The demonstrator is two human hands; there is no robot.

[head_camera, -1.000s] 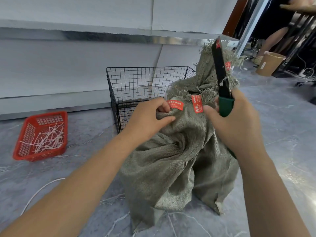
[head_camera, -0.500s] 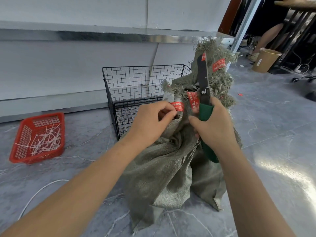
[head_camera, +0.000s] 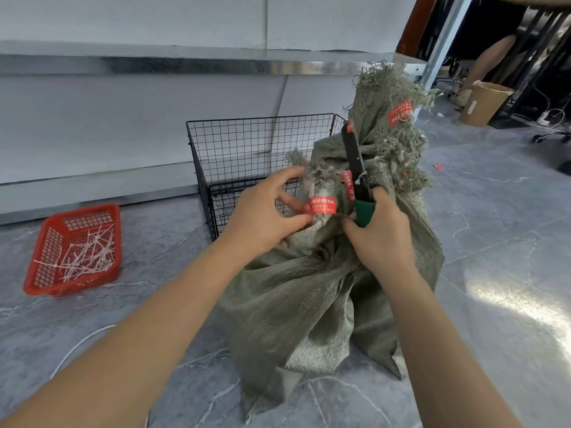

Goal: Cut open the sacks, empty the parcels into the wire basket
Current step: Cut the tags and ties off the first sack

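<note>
Right hand (head_camera: pixel 383 242) grip closed tight round the green handle of a cutter (head_camera: pixel 355 156), black blade pointing up against the sack's bunched neck. Left hand (head_camera: pixel 262 217) grip, blurred, pinched a red tag (head_camera: pixel 323 206) at that neck, thumb under it. We had the grey-green woven sack (head_camera: pixel 309 288) standing on the floor (head_camera: pixel 494 242), frayed top upright, more red tags on it. We saw the wire basket (head_camera: pixel 256 143) just behind it, touching. A red tray (head_camera: pixel 74 248) of white strips lay well apart to the left.
</note>
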